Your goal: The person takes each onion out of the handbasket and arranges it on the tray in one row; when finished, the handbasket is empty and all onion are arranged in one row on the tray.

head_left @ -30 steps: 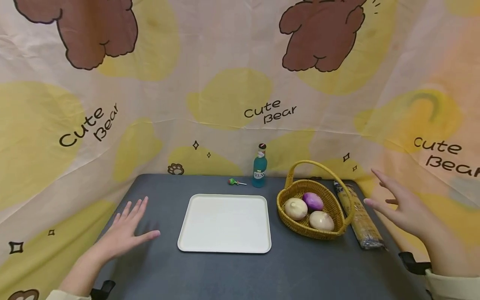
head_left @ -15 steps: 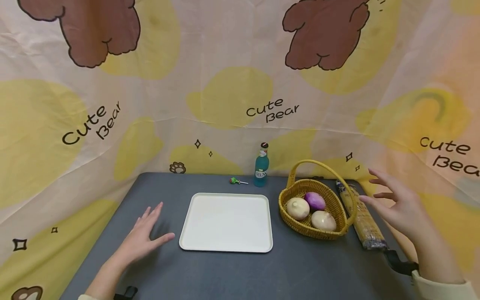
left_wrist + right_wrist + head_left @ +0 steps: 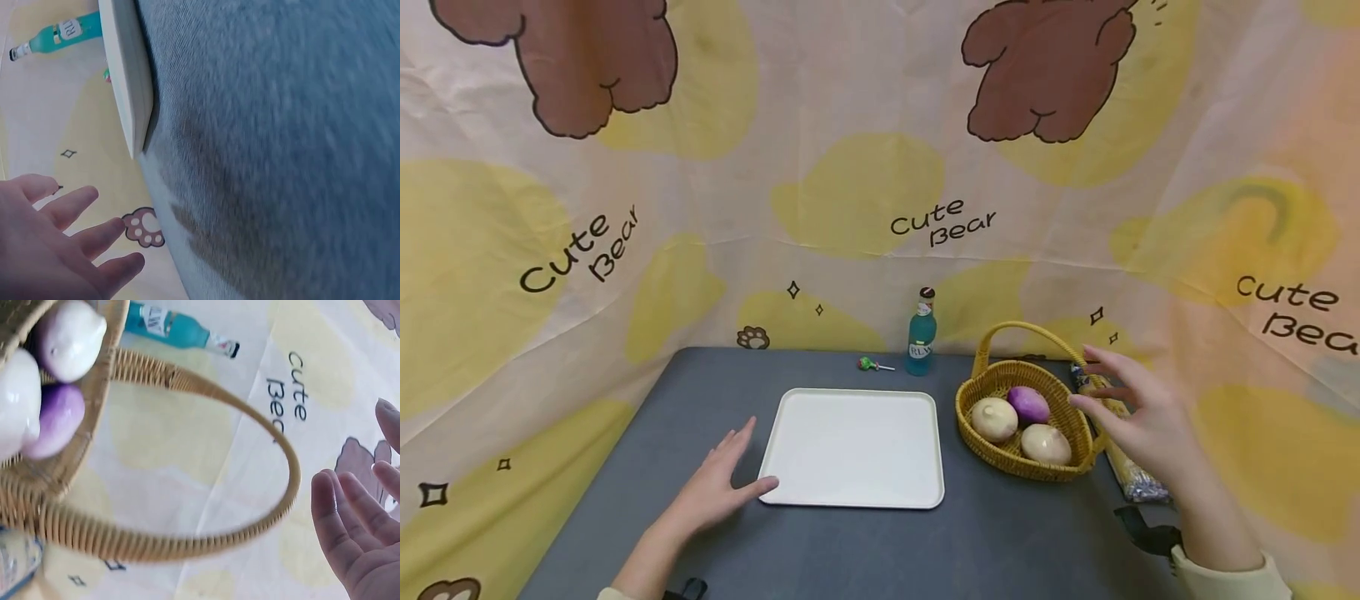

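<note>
Draped behind and around the dark grey table [image 3: 850, 542] hangs a cream backdrop [image 3: 850, 125] printed with brown bears, yellow blotches and the words "Cute Bear" repeated several times. On the table, a white tray [image 3: 853, 446] sits in the middle, and a woven basket [image 3: 1071, 417] with a hoop handle stands to its right, holding two pale onions [image 3: 994, 418] and one purple onion [image 3: 1028, 403]. Just beyond the basket's right rim lies a long packet of spaghetti [image 3: 1131, 471]. At the back stand a teal bottle [image 3: 921, 343], whose label seems to begin "RI" but is too small to read fully, and a small lollipop [image 3: 871, 364] beside it.

The left hand [image 3: 718, 492] lies low over the table with fingers spread and relaxed, its thumb just at the tray's near left corner; it holds nothing. The right hand [image 3: 1138, 417] hovers at the basket's right rim, fingers loosely extended and apart, grasping nothing; in the right wrist view the handle [image 3: 206, 506] arcs close in front of the fingers [image 3: 340, 519].

Judging from this, the main risk is the right hand catching the handle or rim and tipping the light basket, which could roll the onions out onto the table. A careless sweep might also shove the spaghetti packet toward the table's right edge, and a nudge from the left thumb could slide the tray.
</note>
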A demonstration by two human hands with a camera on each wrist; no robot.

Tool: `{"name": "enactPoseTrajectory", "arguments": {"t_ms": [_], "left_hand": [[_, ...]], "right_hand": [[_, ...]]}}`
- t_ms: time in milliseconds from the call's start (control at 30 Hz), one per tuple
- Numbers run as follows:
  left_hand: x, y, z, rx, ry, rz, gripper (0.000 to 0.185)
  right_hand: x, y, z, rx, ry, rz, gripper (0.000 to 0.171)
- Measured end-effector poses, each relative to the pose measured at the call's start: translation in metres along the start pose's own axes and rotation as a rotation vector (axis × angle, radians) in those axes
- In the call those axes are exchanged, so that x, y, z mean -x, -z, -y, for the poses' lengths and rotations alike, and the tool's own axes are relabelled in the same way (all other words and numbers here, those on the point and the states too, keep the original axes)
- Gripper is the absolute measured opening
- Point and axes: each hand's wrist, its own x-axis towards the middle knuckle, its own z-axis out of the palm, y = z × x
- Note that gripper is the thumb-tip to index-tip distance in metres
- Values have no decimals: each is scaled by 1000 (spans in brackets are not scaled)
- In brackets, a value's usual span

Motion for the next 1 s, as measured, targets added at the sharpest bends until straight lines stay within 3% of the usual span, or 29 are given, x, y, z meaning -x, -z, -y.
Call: {"name": "enactPoseTrajectory", "arguments": {"t_ms": [133,333,667,833,1000], "left_hand": [[-4,-6,-5,-5,-16,16,108],[-7,-14,-5,2,19,62,120],[-8,-23,-4,-3,35,109,141],[-9,-25,-3,40,24,121,141],[-11,-28,-1,21,12,128,138]], "right_hand": [[0,-12,3,-33,14,6,82],[1,-36,-1,-38,-31,43,71],[10,-76,-28,-83,-213,217,61],[13,-87,-41,-117,-293,258,58],[15,-97,-50,-70,-321,287,58]]}}
